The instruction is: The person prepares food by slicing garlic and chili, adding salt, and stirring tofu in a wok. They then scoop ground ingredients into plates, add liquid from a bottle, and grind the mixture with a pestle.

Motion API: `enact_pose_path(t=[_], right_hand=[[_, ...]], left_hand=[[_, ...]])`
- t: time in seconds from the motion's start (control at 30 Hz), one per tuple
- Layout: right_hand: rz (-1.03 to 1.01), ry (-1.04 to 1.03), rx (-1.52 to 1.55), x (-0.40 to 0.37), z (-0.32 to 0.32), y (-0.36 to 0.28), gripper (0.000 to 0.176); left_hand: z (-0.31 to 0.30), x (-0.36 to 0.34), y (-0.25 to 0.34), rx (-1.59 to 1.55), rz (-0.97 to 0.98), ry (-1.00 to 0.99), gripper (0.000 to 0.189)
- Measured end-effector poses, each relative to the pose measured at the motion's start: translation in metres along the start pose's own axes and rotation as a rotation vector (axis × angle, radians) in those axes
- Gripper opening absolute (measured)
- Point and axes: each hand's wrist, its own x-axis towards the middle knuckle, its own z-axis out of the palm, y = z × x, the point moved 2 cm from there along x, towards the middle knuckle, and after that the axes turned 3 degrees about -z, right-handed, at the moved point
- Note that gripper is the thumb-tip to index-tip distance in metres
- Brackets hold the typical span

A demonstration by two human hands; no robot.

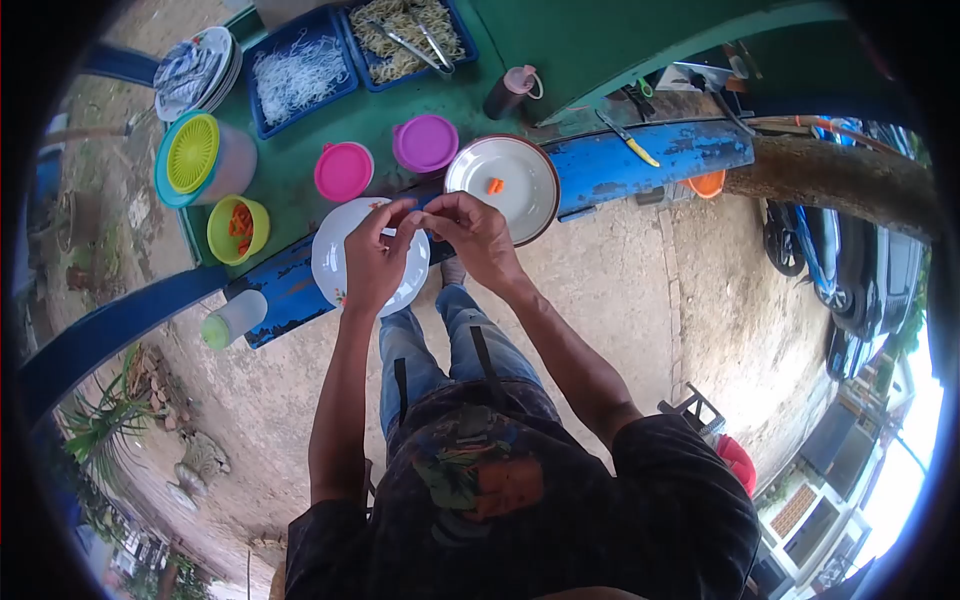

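Above a white plate [350, 285], my left hand [382, 250] and my right hand [472, 238] meet at their fingertips. The fingers of both hands are pinched together; anything between them is too small to make out. Just beyond my right hand, a brown-rimmed plate [525, 185] holds a small orange piece [495, 186]. A yellow-green bowl [250, 250] with orange pieces [240, 222] stands to the left. Two round lidded containers, one pink [343, 171] and one purple [425, 143], sit behind the plates.
Blue trays hold white noodles [300, 78] and yellowish noodles [405, 40] with tongs [410, 42]. Stacked plates [215, 70], a large lidded tub [230, 160], a bottle [236, 318] and a sauce bottle [510, 92] stand around. A yellow-handled knife [640, 150] lies on the blue ledge [690, 150].
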Motion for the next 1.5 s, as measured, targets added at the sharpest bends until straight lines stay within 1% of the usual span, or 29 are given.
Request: enact_pose_path(t=[0.1, 0.17, 0.23, 0.3, 0.33, 0.37, 0.4, 0.43, 0.47, 0.53, 0.57, 0.6, 0.67, 0.73, 0.77, 0.87, 0.9, 0.93, 0.97, 1.0, 1.03, 1.07, 1.1, 1.13, 1.17, 1.23, 1.3, 1.37, 1.5], right_hand=[[-0.018, -0.049, -0.010, -0.008, -0.011, 0.009, 0.016], [-0.022, -0.038, 0.085, -0.019, -0.027, 0.002, 0.016], [0.042, -0.107, 0.007, -0.025, -0.046, -0.002, 0.017], [0.054, -0.149, -0.034, -0.027, -0.071, 0.003, 0.017], [0.067, -0.189, -0.078, -0.027, -0.087, 0.008, 0.018], [0.068, -0.052, -0.069, -0.022, -0.113, 0.010, 0.021], [-0.087, 0.080, -0.286, -0.009, -0.154, 0.020, 0.019], [-0.188, 0.327, -0.563, 0.005, -0.187, 0.002, 0.016], [-0.212, 0.425, -0.829, 0.032, -0.247, 0.023, 0.023], [-0.401, 0.451, -1.354, 0.069, -0.327, 0.035, 0.044], [-0.414, 0.372, -1.528, 0.095, -0.369, 0.048, 0.047], [-0.330, 0.303, -1.610, 0.105, -0.392, 0.061, 0.049], [-0.334, 0.227, -1.755, 0.113, -0.415, 0.076, 0.046], [-0.375, 0.188, -1.809, 0.111, -0.413, 0.076, 0.044], [-0.479, 0.217, -1.721, 0.104, -0.416, 0.080, 0.043], [-0.375, 0.467, -1.473, 0.046, -0.389, 0.075, 0.034], [-0.433, 0.570, -1.413, 0.021, -0.370, 0.072, 0.028], [-0.316, 0.615, -1.319, -0.004, -0.336, 0.059, 0.025], [-0.389, 0.596, -1.322, -0.028, -0.323, 0.067, 0.025], [-0.298, 0.571, -1.207, -0.046, -0.290, 0.066, 0.026], [-0.137, 0.500, -0.923, -0.065, -0.239, 0.050, 0.024], [0.004, 0.394, -0.855, -0.076, -0.205, 0.050, 0.025], [0.013, 0.296, -0.825, -0.083, -0.156, 0.036, 0.025], [0.044, 0.206, -0.798, -0.088, -0.120, 0.036, 0.026], [0.046, 0.099, -0.802, -0.089, -0.086, 0.035, 0.023], [-0.126, -0.096, -0.830, -0.090, -0.037, 0.053, 0.021], [-0.294, -0.140, -0.866, -0.085, -0.002, 0.067, 0.020], [-0.265, -0.187, -0.945, -0.075, 0.018, 0.071, 0.020], [-0.212, -0.283, -1.114, -0.059, 0.031, 0.084, 0.021]], left_hand=[[0.015, -0.010, -0.003, -0.151, -0.017, -0.004, 0.022], [0.023, -0.017, -0.001, -0.166, -0.028, -0.060, 0.023], [0.038, -0.024, 0.009, -0.285, -0.085, -0.170, 0.025], [0.052, -0.031, 0.003, -0.245, -0.116, -0.187, 0.027], [0.058, -0.034, -0.002, -0.326, -0.140, -0.184, 0.028], [0.063, -0.037, -0.007, -0.408, -0.165, -0.184, 0.028], [0.063, -0.043, -0.004, -0.401, -0.208, -0.155, 0.027], [0.063, -0.049, -0.011, -0.396, -0.216, -0.148, 0.027], [0.062, -0.056, -0.025, -0.375, -0.226, -0.119, 0.026], [0.052, -0.071, -0.034, -0.278, -0.261, -0.061, 0.024], [0.039, -0.079, -0.043, -0.248, -0.282, 0.019, 0.024], [0.034, -0.083, -0.053, -0.233, -0.311, 0.051, 0.025], [0.019, -0.092, -0.065, -0.215, -0.334, 0.138, 0.026], [0.007, -0.095, -0.077, -0.175, -0.415, 0.286, 0.027], [0.001, -0.094, -0.084, -0.171, -0.460, 0.347, 0.027], [-0.009, -0.083, -0.111, -0.186, -0.466, 0.486, 0.025], [-0.008, -0.076, -0.118, -0.195, -0.471, 0.497, 0.025], [-0.005, -0.069, -0.123, -0.234, -0.444, 0.524, 0.023], [-0.001, -0.062, -0.127, -0.274, -0.418, 0.549, 0.021], [0.005, -0.057, -0.126, -0.285, -0.425, 0.550, 0.021], [0.012, -0.053, -0.124, -0.241, -0.406, 0.581, 0.021], [0.018, -0.049, -0.122, -0.198, -0.385, 0.611, 0.022], [0.025, -0.046, -0.128, -0.208, -0.389, 0.609, 0.022], [0.030, -0.042, -0.136, -0.083, -0.335, 0.683, 0.019], [0.032, -0.041, -0.140, 0.044, -0.280, 0.757, 0.017], [0.030, -0.042, -0.133, 0.019, -0.312, 0.738, 0.019], [0.031, -0.045, -0.138, 0.000, -0.347, 0.723, 0.021], [0.034, -0.044, -0.160, -0.122, -0.283, 0.776, 0.021], [0.034, -0.044, -0.159, -0.154, -0.270, 0.791, 0.022]])
